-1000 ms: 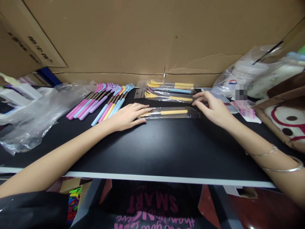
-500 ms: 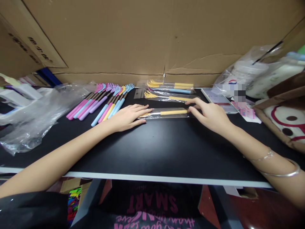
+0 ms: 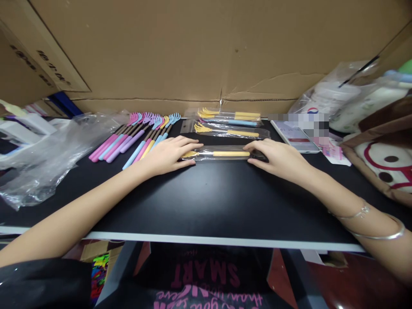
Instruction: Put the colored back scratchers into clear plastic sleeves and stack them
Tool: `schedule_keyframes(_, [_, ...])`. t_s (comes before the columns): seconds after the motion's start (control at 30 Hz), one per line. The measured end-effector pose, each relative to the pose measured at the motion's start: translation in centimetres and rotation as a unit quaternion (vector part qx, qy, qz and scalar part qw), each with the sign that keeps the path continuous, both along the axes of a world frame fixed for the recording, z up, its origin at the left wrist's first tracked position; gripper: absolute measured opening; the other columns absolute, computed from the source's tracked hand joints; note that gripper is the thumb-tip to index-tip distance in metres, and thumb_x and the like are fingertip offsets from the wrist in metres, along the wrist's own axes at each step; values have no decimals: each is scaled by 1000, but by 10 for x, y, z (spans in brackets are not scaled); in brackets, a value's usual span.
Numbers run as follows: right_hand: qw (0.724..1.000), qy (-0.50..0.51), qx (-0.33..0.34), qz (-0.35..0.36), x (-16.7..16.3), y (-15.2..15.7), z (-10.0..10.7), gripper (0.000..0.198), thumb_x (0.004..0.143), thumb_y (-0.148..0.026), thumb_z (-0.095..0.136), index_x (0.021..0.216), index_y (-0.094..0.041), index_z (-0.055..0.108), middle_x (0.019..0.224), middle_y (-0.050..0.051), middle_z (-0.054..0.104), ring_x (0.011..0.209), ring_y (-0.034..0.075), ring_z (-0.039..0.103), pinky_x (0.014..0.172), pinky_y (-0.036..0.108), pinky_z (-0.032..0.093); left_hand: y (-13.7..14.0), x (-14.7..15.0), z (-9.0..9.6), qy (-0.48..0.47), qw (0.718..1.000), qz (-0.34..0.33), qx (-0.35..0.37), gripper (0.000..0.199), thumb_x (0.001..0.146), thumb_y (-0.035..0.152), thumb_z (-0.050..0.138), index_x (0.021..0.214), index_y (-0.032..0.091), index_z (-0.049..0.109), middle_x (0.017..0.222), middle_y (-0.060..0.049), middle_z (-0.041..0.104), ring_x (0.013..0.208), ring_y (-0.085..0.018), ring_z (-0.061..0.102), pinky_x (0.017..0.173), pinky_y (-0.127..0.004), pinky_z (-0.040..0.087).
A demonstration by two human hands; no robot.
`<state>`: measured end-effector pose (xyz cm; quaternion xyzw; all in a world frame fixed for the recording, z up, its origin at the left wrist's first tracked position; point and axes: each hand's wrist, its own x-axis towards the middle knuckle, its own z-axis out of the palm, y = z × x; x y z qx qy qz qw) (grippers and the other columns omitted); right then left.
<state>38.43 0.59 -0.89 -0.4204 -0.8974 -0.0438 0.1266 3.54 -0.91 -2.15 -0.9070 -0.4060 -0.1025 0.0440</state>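
Observation:
A yellow back scratcher (image 3: 231,153) in a clear plastic sleeve lies crosswise on the black table, its claw end to the left. My left hand (image 3: 165,154) rests over that end with fingers stretched and thumb apart, covering part of the claw. At the handle end, my right hand (image 3: 278,156) has its curved thumb and index finger on either side of the sleeve, gripping it. Just behind lies another bagged yellow back scratcher (image 3: 243,134). More bagged back scratchers (image 3: 247,116), yellow and blue, lie stacked farther back.
Loose back scratchers (image 3: 120,143) in pink, blue, purple and yellow lie left of my left hand. Beyond them is a crumpled plastic bag (image 3: 61,150). A phone (image 3: 294,136), a bagged cup (image 3: 334,94) and a brown plush-like item (image 3: 383,159) stand right. Cardboard (image 3: 180,51) walls the back.
My right hand has shifted slightly left, its fingertips now around the handle end. The left hand has drawn back a little left, showing more of the yellow claw.

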Motion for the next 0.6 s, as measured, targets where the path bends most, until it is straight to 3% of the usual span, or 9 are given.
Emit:
schedule_keyframes(0.2, [998,-44,28,33,5,6,3,23,96,-36,53,107,-26,70,101,9,77,98,31,66,76,41,50,6,-9,7,18,1000,-5,23,40,102,43,46,131,25,66,127,-7,70,116,-26,63,95,-37,49])
schedule_keyframes(0.6, [999,0,37,13,6,9,6,36,101,-36,39,100,-27,74,99,11,76,97,32,64,79,45,49,8,-14,15,34,996,32,79,41,103,43,41,120,24,74,111,-7,74,101,-25,67,81,-34,49])
